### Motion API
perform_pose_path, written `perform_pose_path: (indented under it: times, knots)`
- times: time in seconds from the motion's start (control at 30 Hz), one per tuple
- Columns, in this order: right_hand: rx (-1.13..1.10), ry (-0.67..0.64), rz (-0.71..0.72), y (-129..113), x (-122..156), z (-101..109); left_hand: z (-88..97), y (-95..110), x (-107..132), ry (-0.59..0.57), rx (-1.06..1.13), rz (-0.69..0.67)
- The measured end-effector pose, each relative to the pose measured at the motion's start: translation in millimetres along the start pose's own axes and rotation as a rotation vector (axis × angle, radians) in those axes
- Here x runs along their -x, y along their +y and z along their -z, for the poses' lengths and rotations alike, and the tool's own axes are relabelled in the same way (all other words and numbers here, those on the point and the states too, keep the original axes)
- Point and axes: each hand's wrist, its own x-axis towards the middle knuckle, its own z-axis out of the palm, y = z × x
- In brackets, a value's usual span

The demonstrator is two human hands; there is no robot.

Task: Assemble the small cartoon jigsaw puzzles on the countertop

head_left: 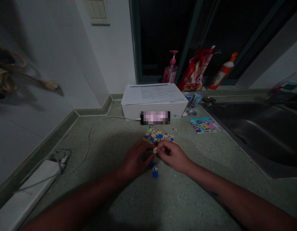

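My left hand [138, 157] and my right hand [172, 154] meet over the counter, fingertips closed on a small pale jigsaw puzzle piece [155, 150]. Its light side faces me. Just beyond the hands lies a loose heap of puzzle pieces [160, 136], some blue or yellow, others pale side up. On the near side, a few blue puzzle pieces [155, 174] lie close together, partly covered by my left hand. One single piece [174, 129] rests apart at the right of the heap.
A phone [155, 118] with a cable leans against a white box [131, 110] topped with papers [153, 93]. Right of it are a can [195, 100], a colourful picture card [206, 124] and a sink [259, 128]. A power strip [40, 183] lies at left.
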Motion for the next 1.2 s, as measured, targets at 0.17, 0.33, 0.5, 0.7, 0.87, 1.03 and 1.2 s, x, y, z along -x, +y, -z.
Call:
perform_pose_path:
  times: [0.17,0.33,0.5,0.7,0.87,1.03,1.2]
  knots:
    - [0.003,-0.01,0.003,0.3,0.0,0.1,2.3,2.1,-0.6,-0.02,0.035,0.025]
    - [0.0,-0.017,-0.006,-1.8,0.0,-0.1,-3.1,-5.5,-1.0,0.038,0.121,-0.089]
    - [-0.016,-0.02,-0.016,-2.2,0.3,0.1,-7.2,-9.9,-1.3,0.108,0.163,-0.172]
    - [-0.033,-0.033,-0.019,-3.2,-0.1,0.0,-7.0,-9.6,-0.6,0.087,0.184,-0.155]
    - [-0.025,-0.034,-0.011,-4.5,0.2,0.5,-7.1,-10.0,0.1,0.098,0.18,-0.134]
    - [-0.018,-0.023,-0.002,-3.8,0.3,0.2,-3.5,-5.1,-1.0,0.118,0.165,-0.121]
    - [-0.007,-0.015,0.008,-1.7,0.1,-0.7,-4.4,-5.5,-1.1,0.152,0.166,-0.133]
